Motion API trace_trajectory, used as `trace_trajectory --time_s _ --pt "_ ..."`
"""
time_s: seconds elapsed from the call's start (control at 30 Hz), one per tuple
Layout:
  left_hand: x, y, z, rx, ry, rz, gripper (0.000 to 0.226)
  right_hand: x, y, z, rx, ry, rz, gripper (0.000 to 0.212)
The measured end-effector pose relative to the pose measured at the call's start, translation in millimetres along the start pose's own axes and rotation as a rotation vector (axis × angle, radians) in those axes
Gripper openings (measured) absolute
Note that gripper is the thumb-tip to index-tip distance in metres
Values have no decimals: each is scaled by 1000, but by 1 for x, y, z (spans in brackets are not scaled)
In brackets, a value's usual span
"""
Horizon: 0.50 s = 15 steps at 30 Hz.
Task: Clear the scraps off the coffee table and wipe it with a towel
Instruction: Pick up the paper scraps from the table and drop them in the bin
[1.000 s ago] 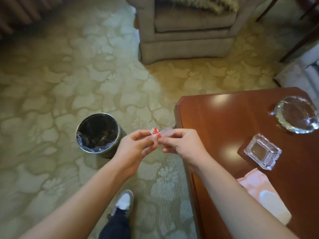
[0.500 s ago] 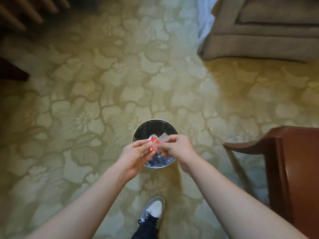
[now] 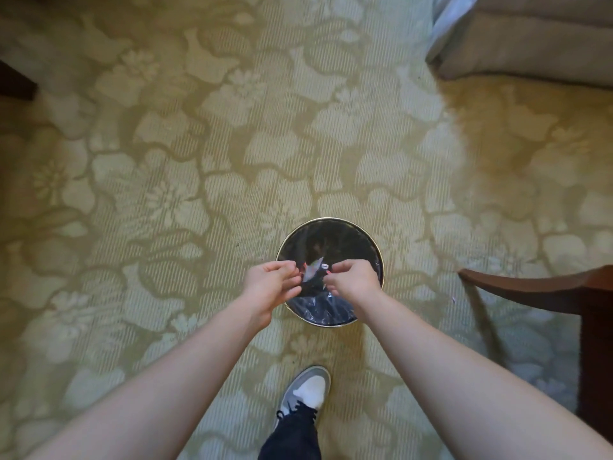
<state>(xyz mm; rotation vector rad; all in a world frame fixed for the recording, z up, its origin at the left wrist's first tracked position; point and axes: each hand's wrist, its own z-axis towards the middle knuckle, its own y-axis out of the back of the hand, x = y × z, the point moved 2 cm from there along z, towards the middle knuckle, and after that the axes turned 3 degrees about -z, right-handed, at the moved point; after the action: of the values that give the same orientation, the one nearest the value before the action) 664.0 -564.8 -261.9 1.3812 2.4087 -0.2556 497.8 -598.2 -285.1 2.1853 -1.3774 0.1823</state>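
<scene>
A small clear scrap wrapper (image 3: 313, 267) with red and white bits is stretched between the fingertips of both hands, right over the mouth of a round metal waste bin (image 3: 331, 224) lined with a dark bag. My left hand (image 3: 270, 283) pinches its left end and my right hand (image 3: 356, 280) pinches its right end. Both hands hover above the near half of the bin. Only a dark wooden corner of the coffee table (image 3: 537, 288) shows at the right edge; its top is out of view.
The bin stands on patterned beige carpet (image 3: 166, 194). A grey armchair base (image 3: 530, 44) is at the top right. My grey and white shoe (image 3: 308, 393) is planted just before the bin. Dark furniture (image 3: 13, 81) sits at the far left.
The view swung left from the table to the bin. Both hands carried the wrapper from beside the table corner to above the bin, and they have drawn slightly apart.
</scene>
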Motion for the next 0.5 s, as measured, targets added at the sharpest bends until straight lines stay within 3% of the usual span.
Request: trace_trajectory --time_s 0.07,0.17,0.3,0.37,0.43,0.5 --pt "-1 -3 -2 -12 -3 45 8 -6 6 0 -20 -14 -34 25" --pt "-1 -8 -7 -16 -25 125 14 -14 14 -5 -18 -22 -42 11" --pt "1 -19 -19 -4 -59 217 12 -17 28 -18 -63 9 -58 19" --pt "5 -24 -28 27 -93 283 13 -14 33 -31 7 47 6 12" --pt "13 -30 -40 77 -117 330 14 -19 44 -51 112 128 31 38" --pt "27 -26 -51 90 -104 412 10 -31 58 -79 117 158 50 42"
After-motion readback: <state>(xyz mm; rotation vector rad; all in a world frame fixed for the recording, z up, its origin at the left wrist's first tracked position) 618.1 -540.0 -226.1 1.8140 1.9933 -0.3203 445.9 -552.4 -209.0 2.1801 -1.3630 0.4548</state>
